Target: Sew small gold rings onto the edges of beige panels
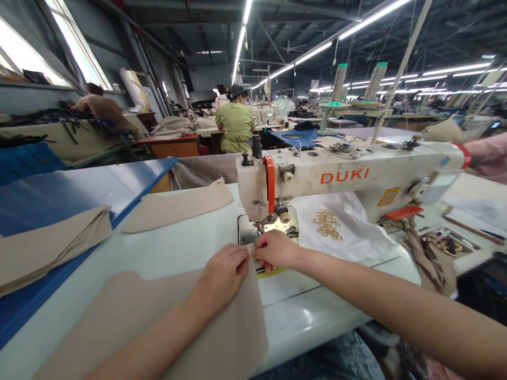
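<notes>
A large beige fabric panel (237, 322) lies across the front of the white sewing table, its far corner under the needle area of a DUKI sewing machine (301, 174). My left hand (224, 272) rests on this panel with the fingers curled, gripping it near that corner. Just beside it, my right hand (277, 249) is closed in a pinch at the panel's edge, in front of the presser foot; what sits between those fingertips is hidden. The metal needle plate (247, 232) shows behind both hands.
Gold-coloured metal rings (328, 224) lie on a white plastic sheet (356, 240) under the machine arm. Another beige piece (182, 206) lies behind left; a stack of beige pieces (55, 243) is on the blue-edged surface. At right is a parts tray (451, 243). A co-worker (236, 124) sits ahead.
</notes>
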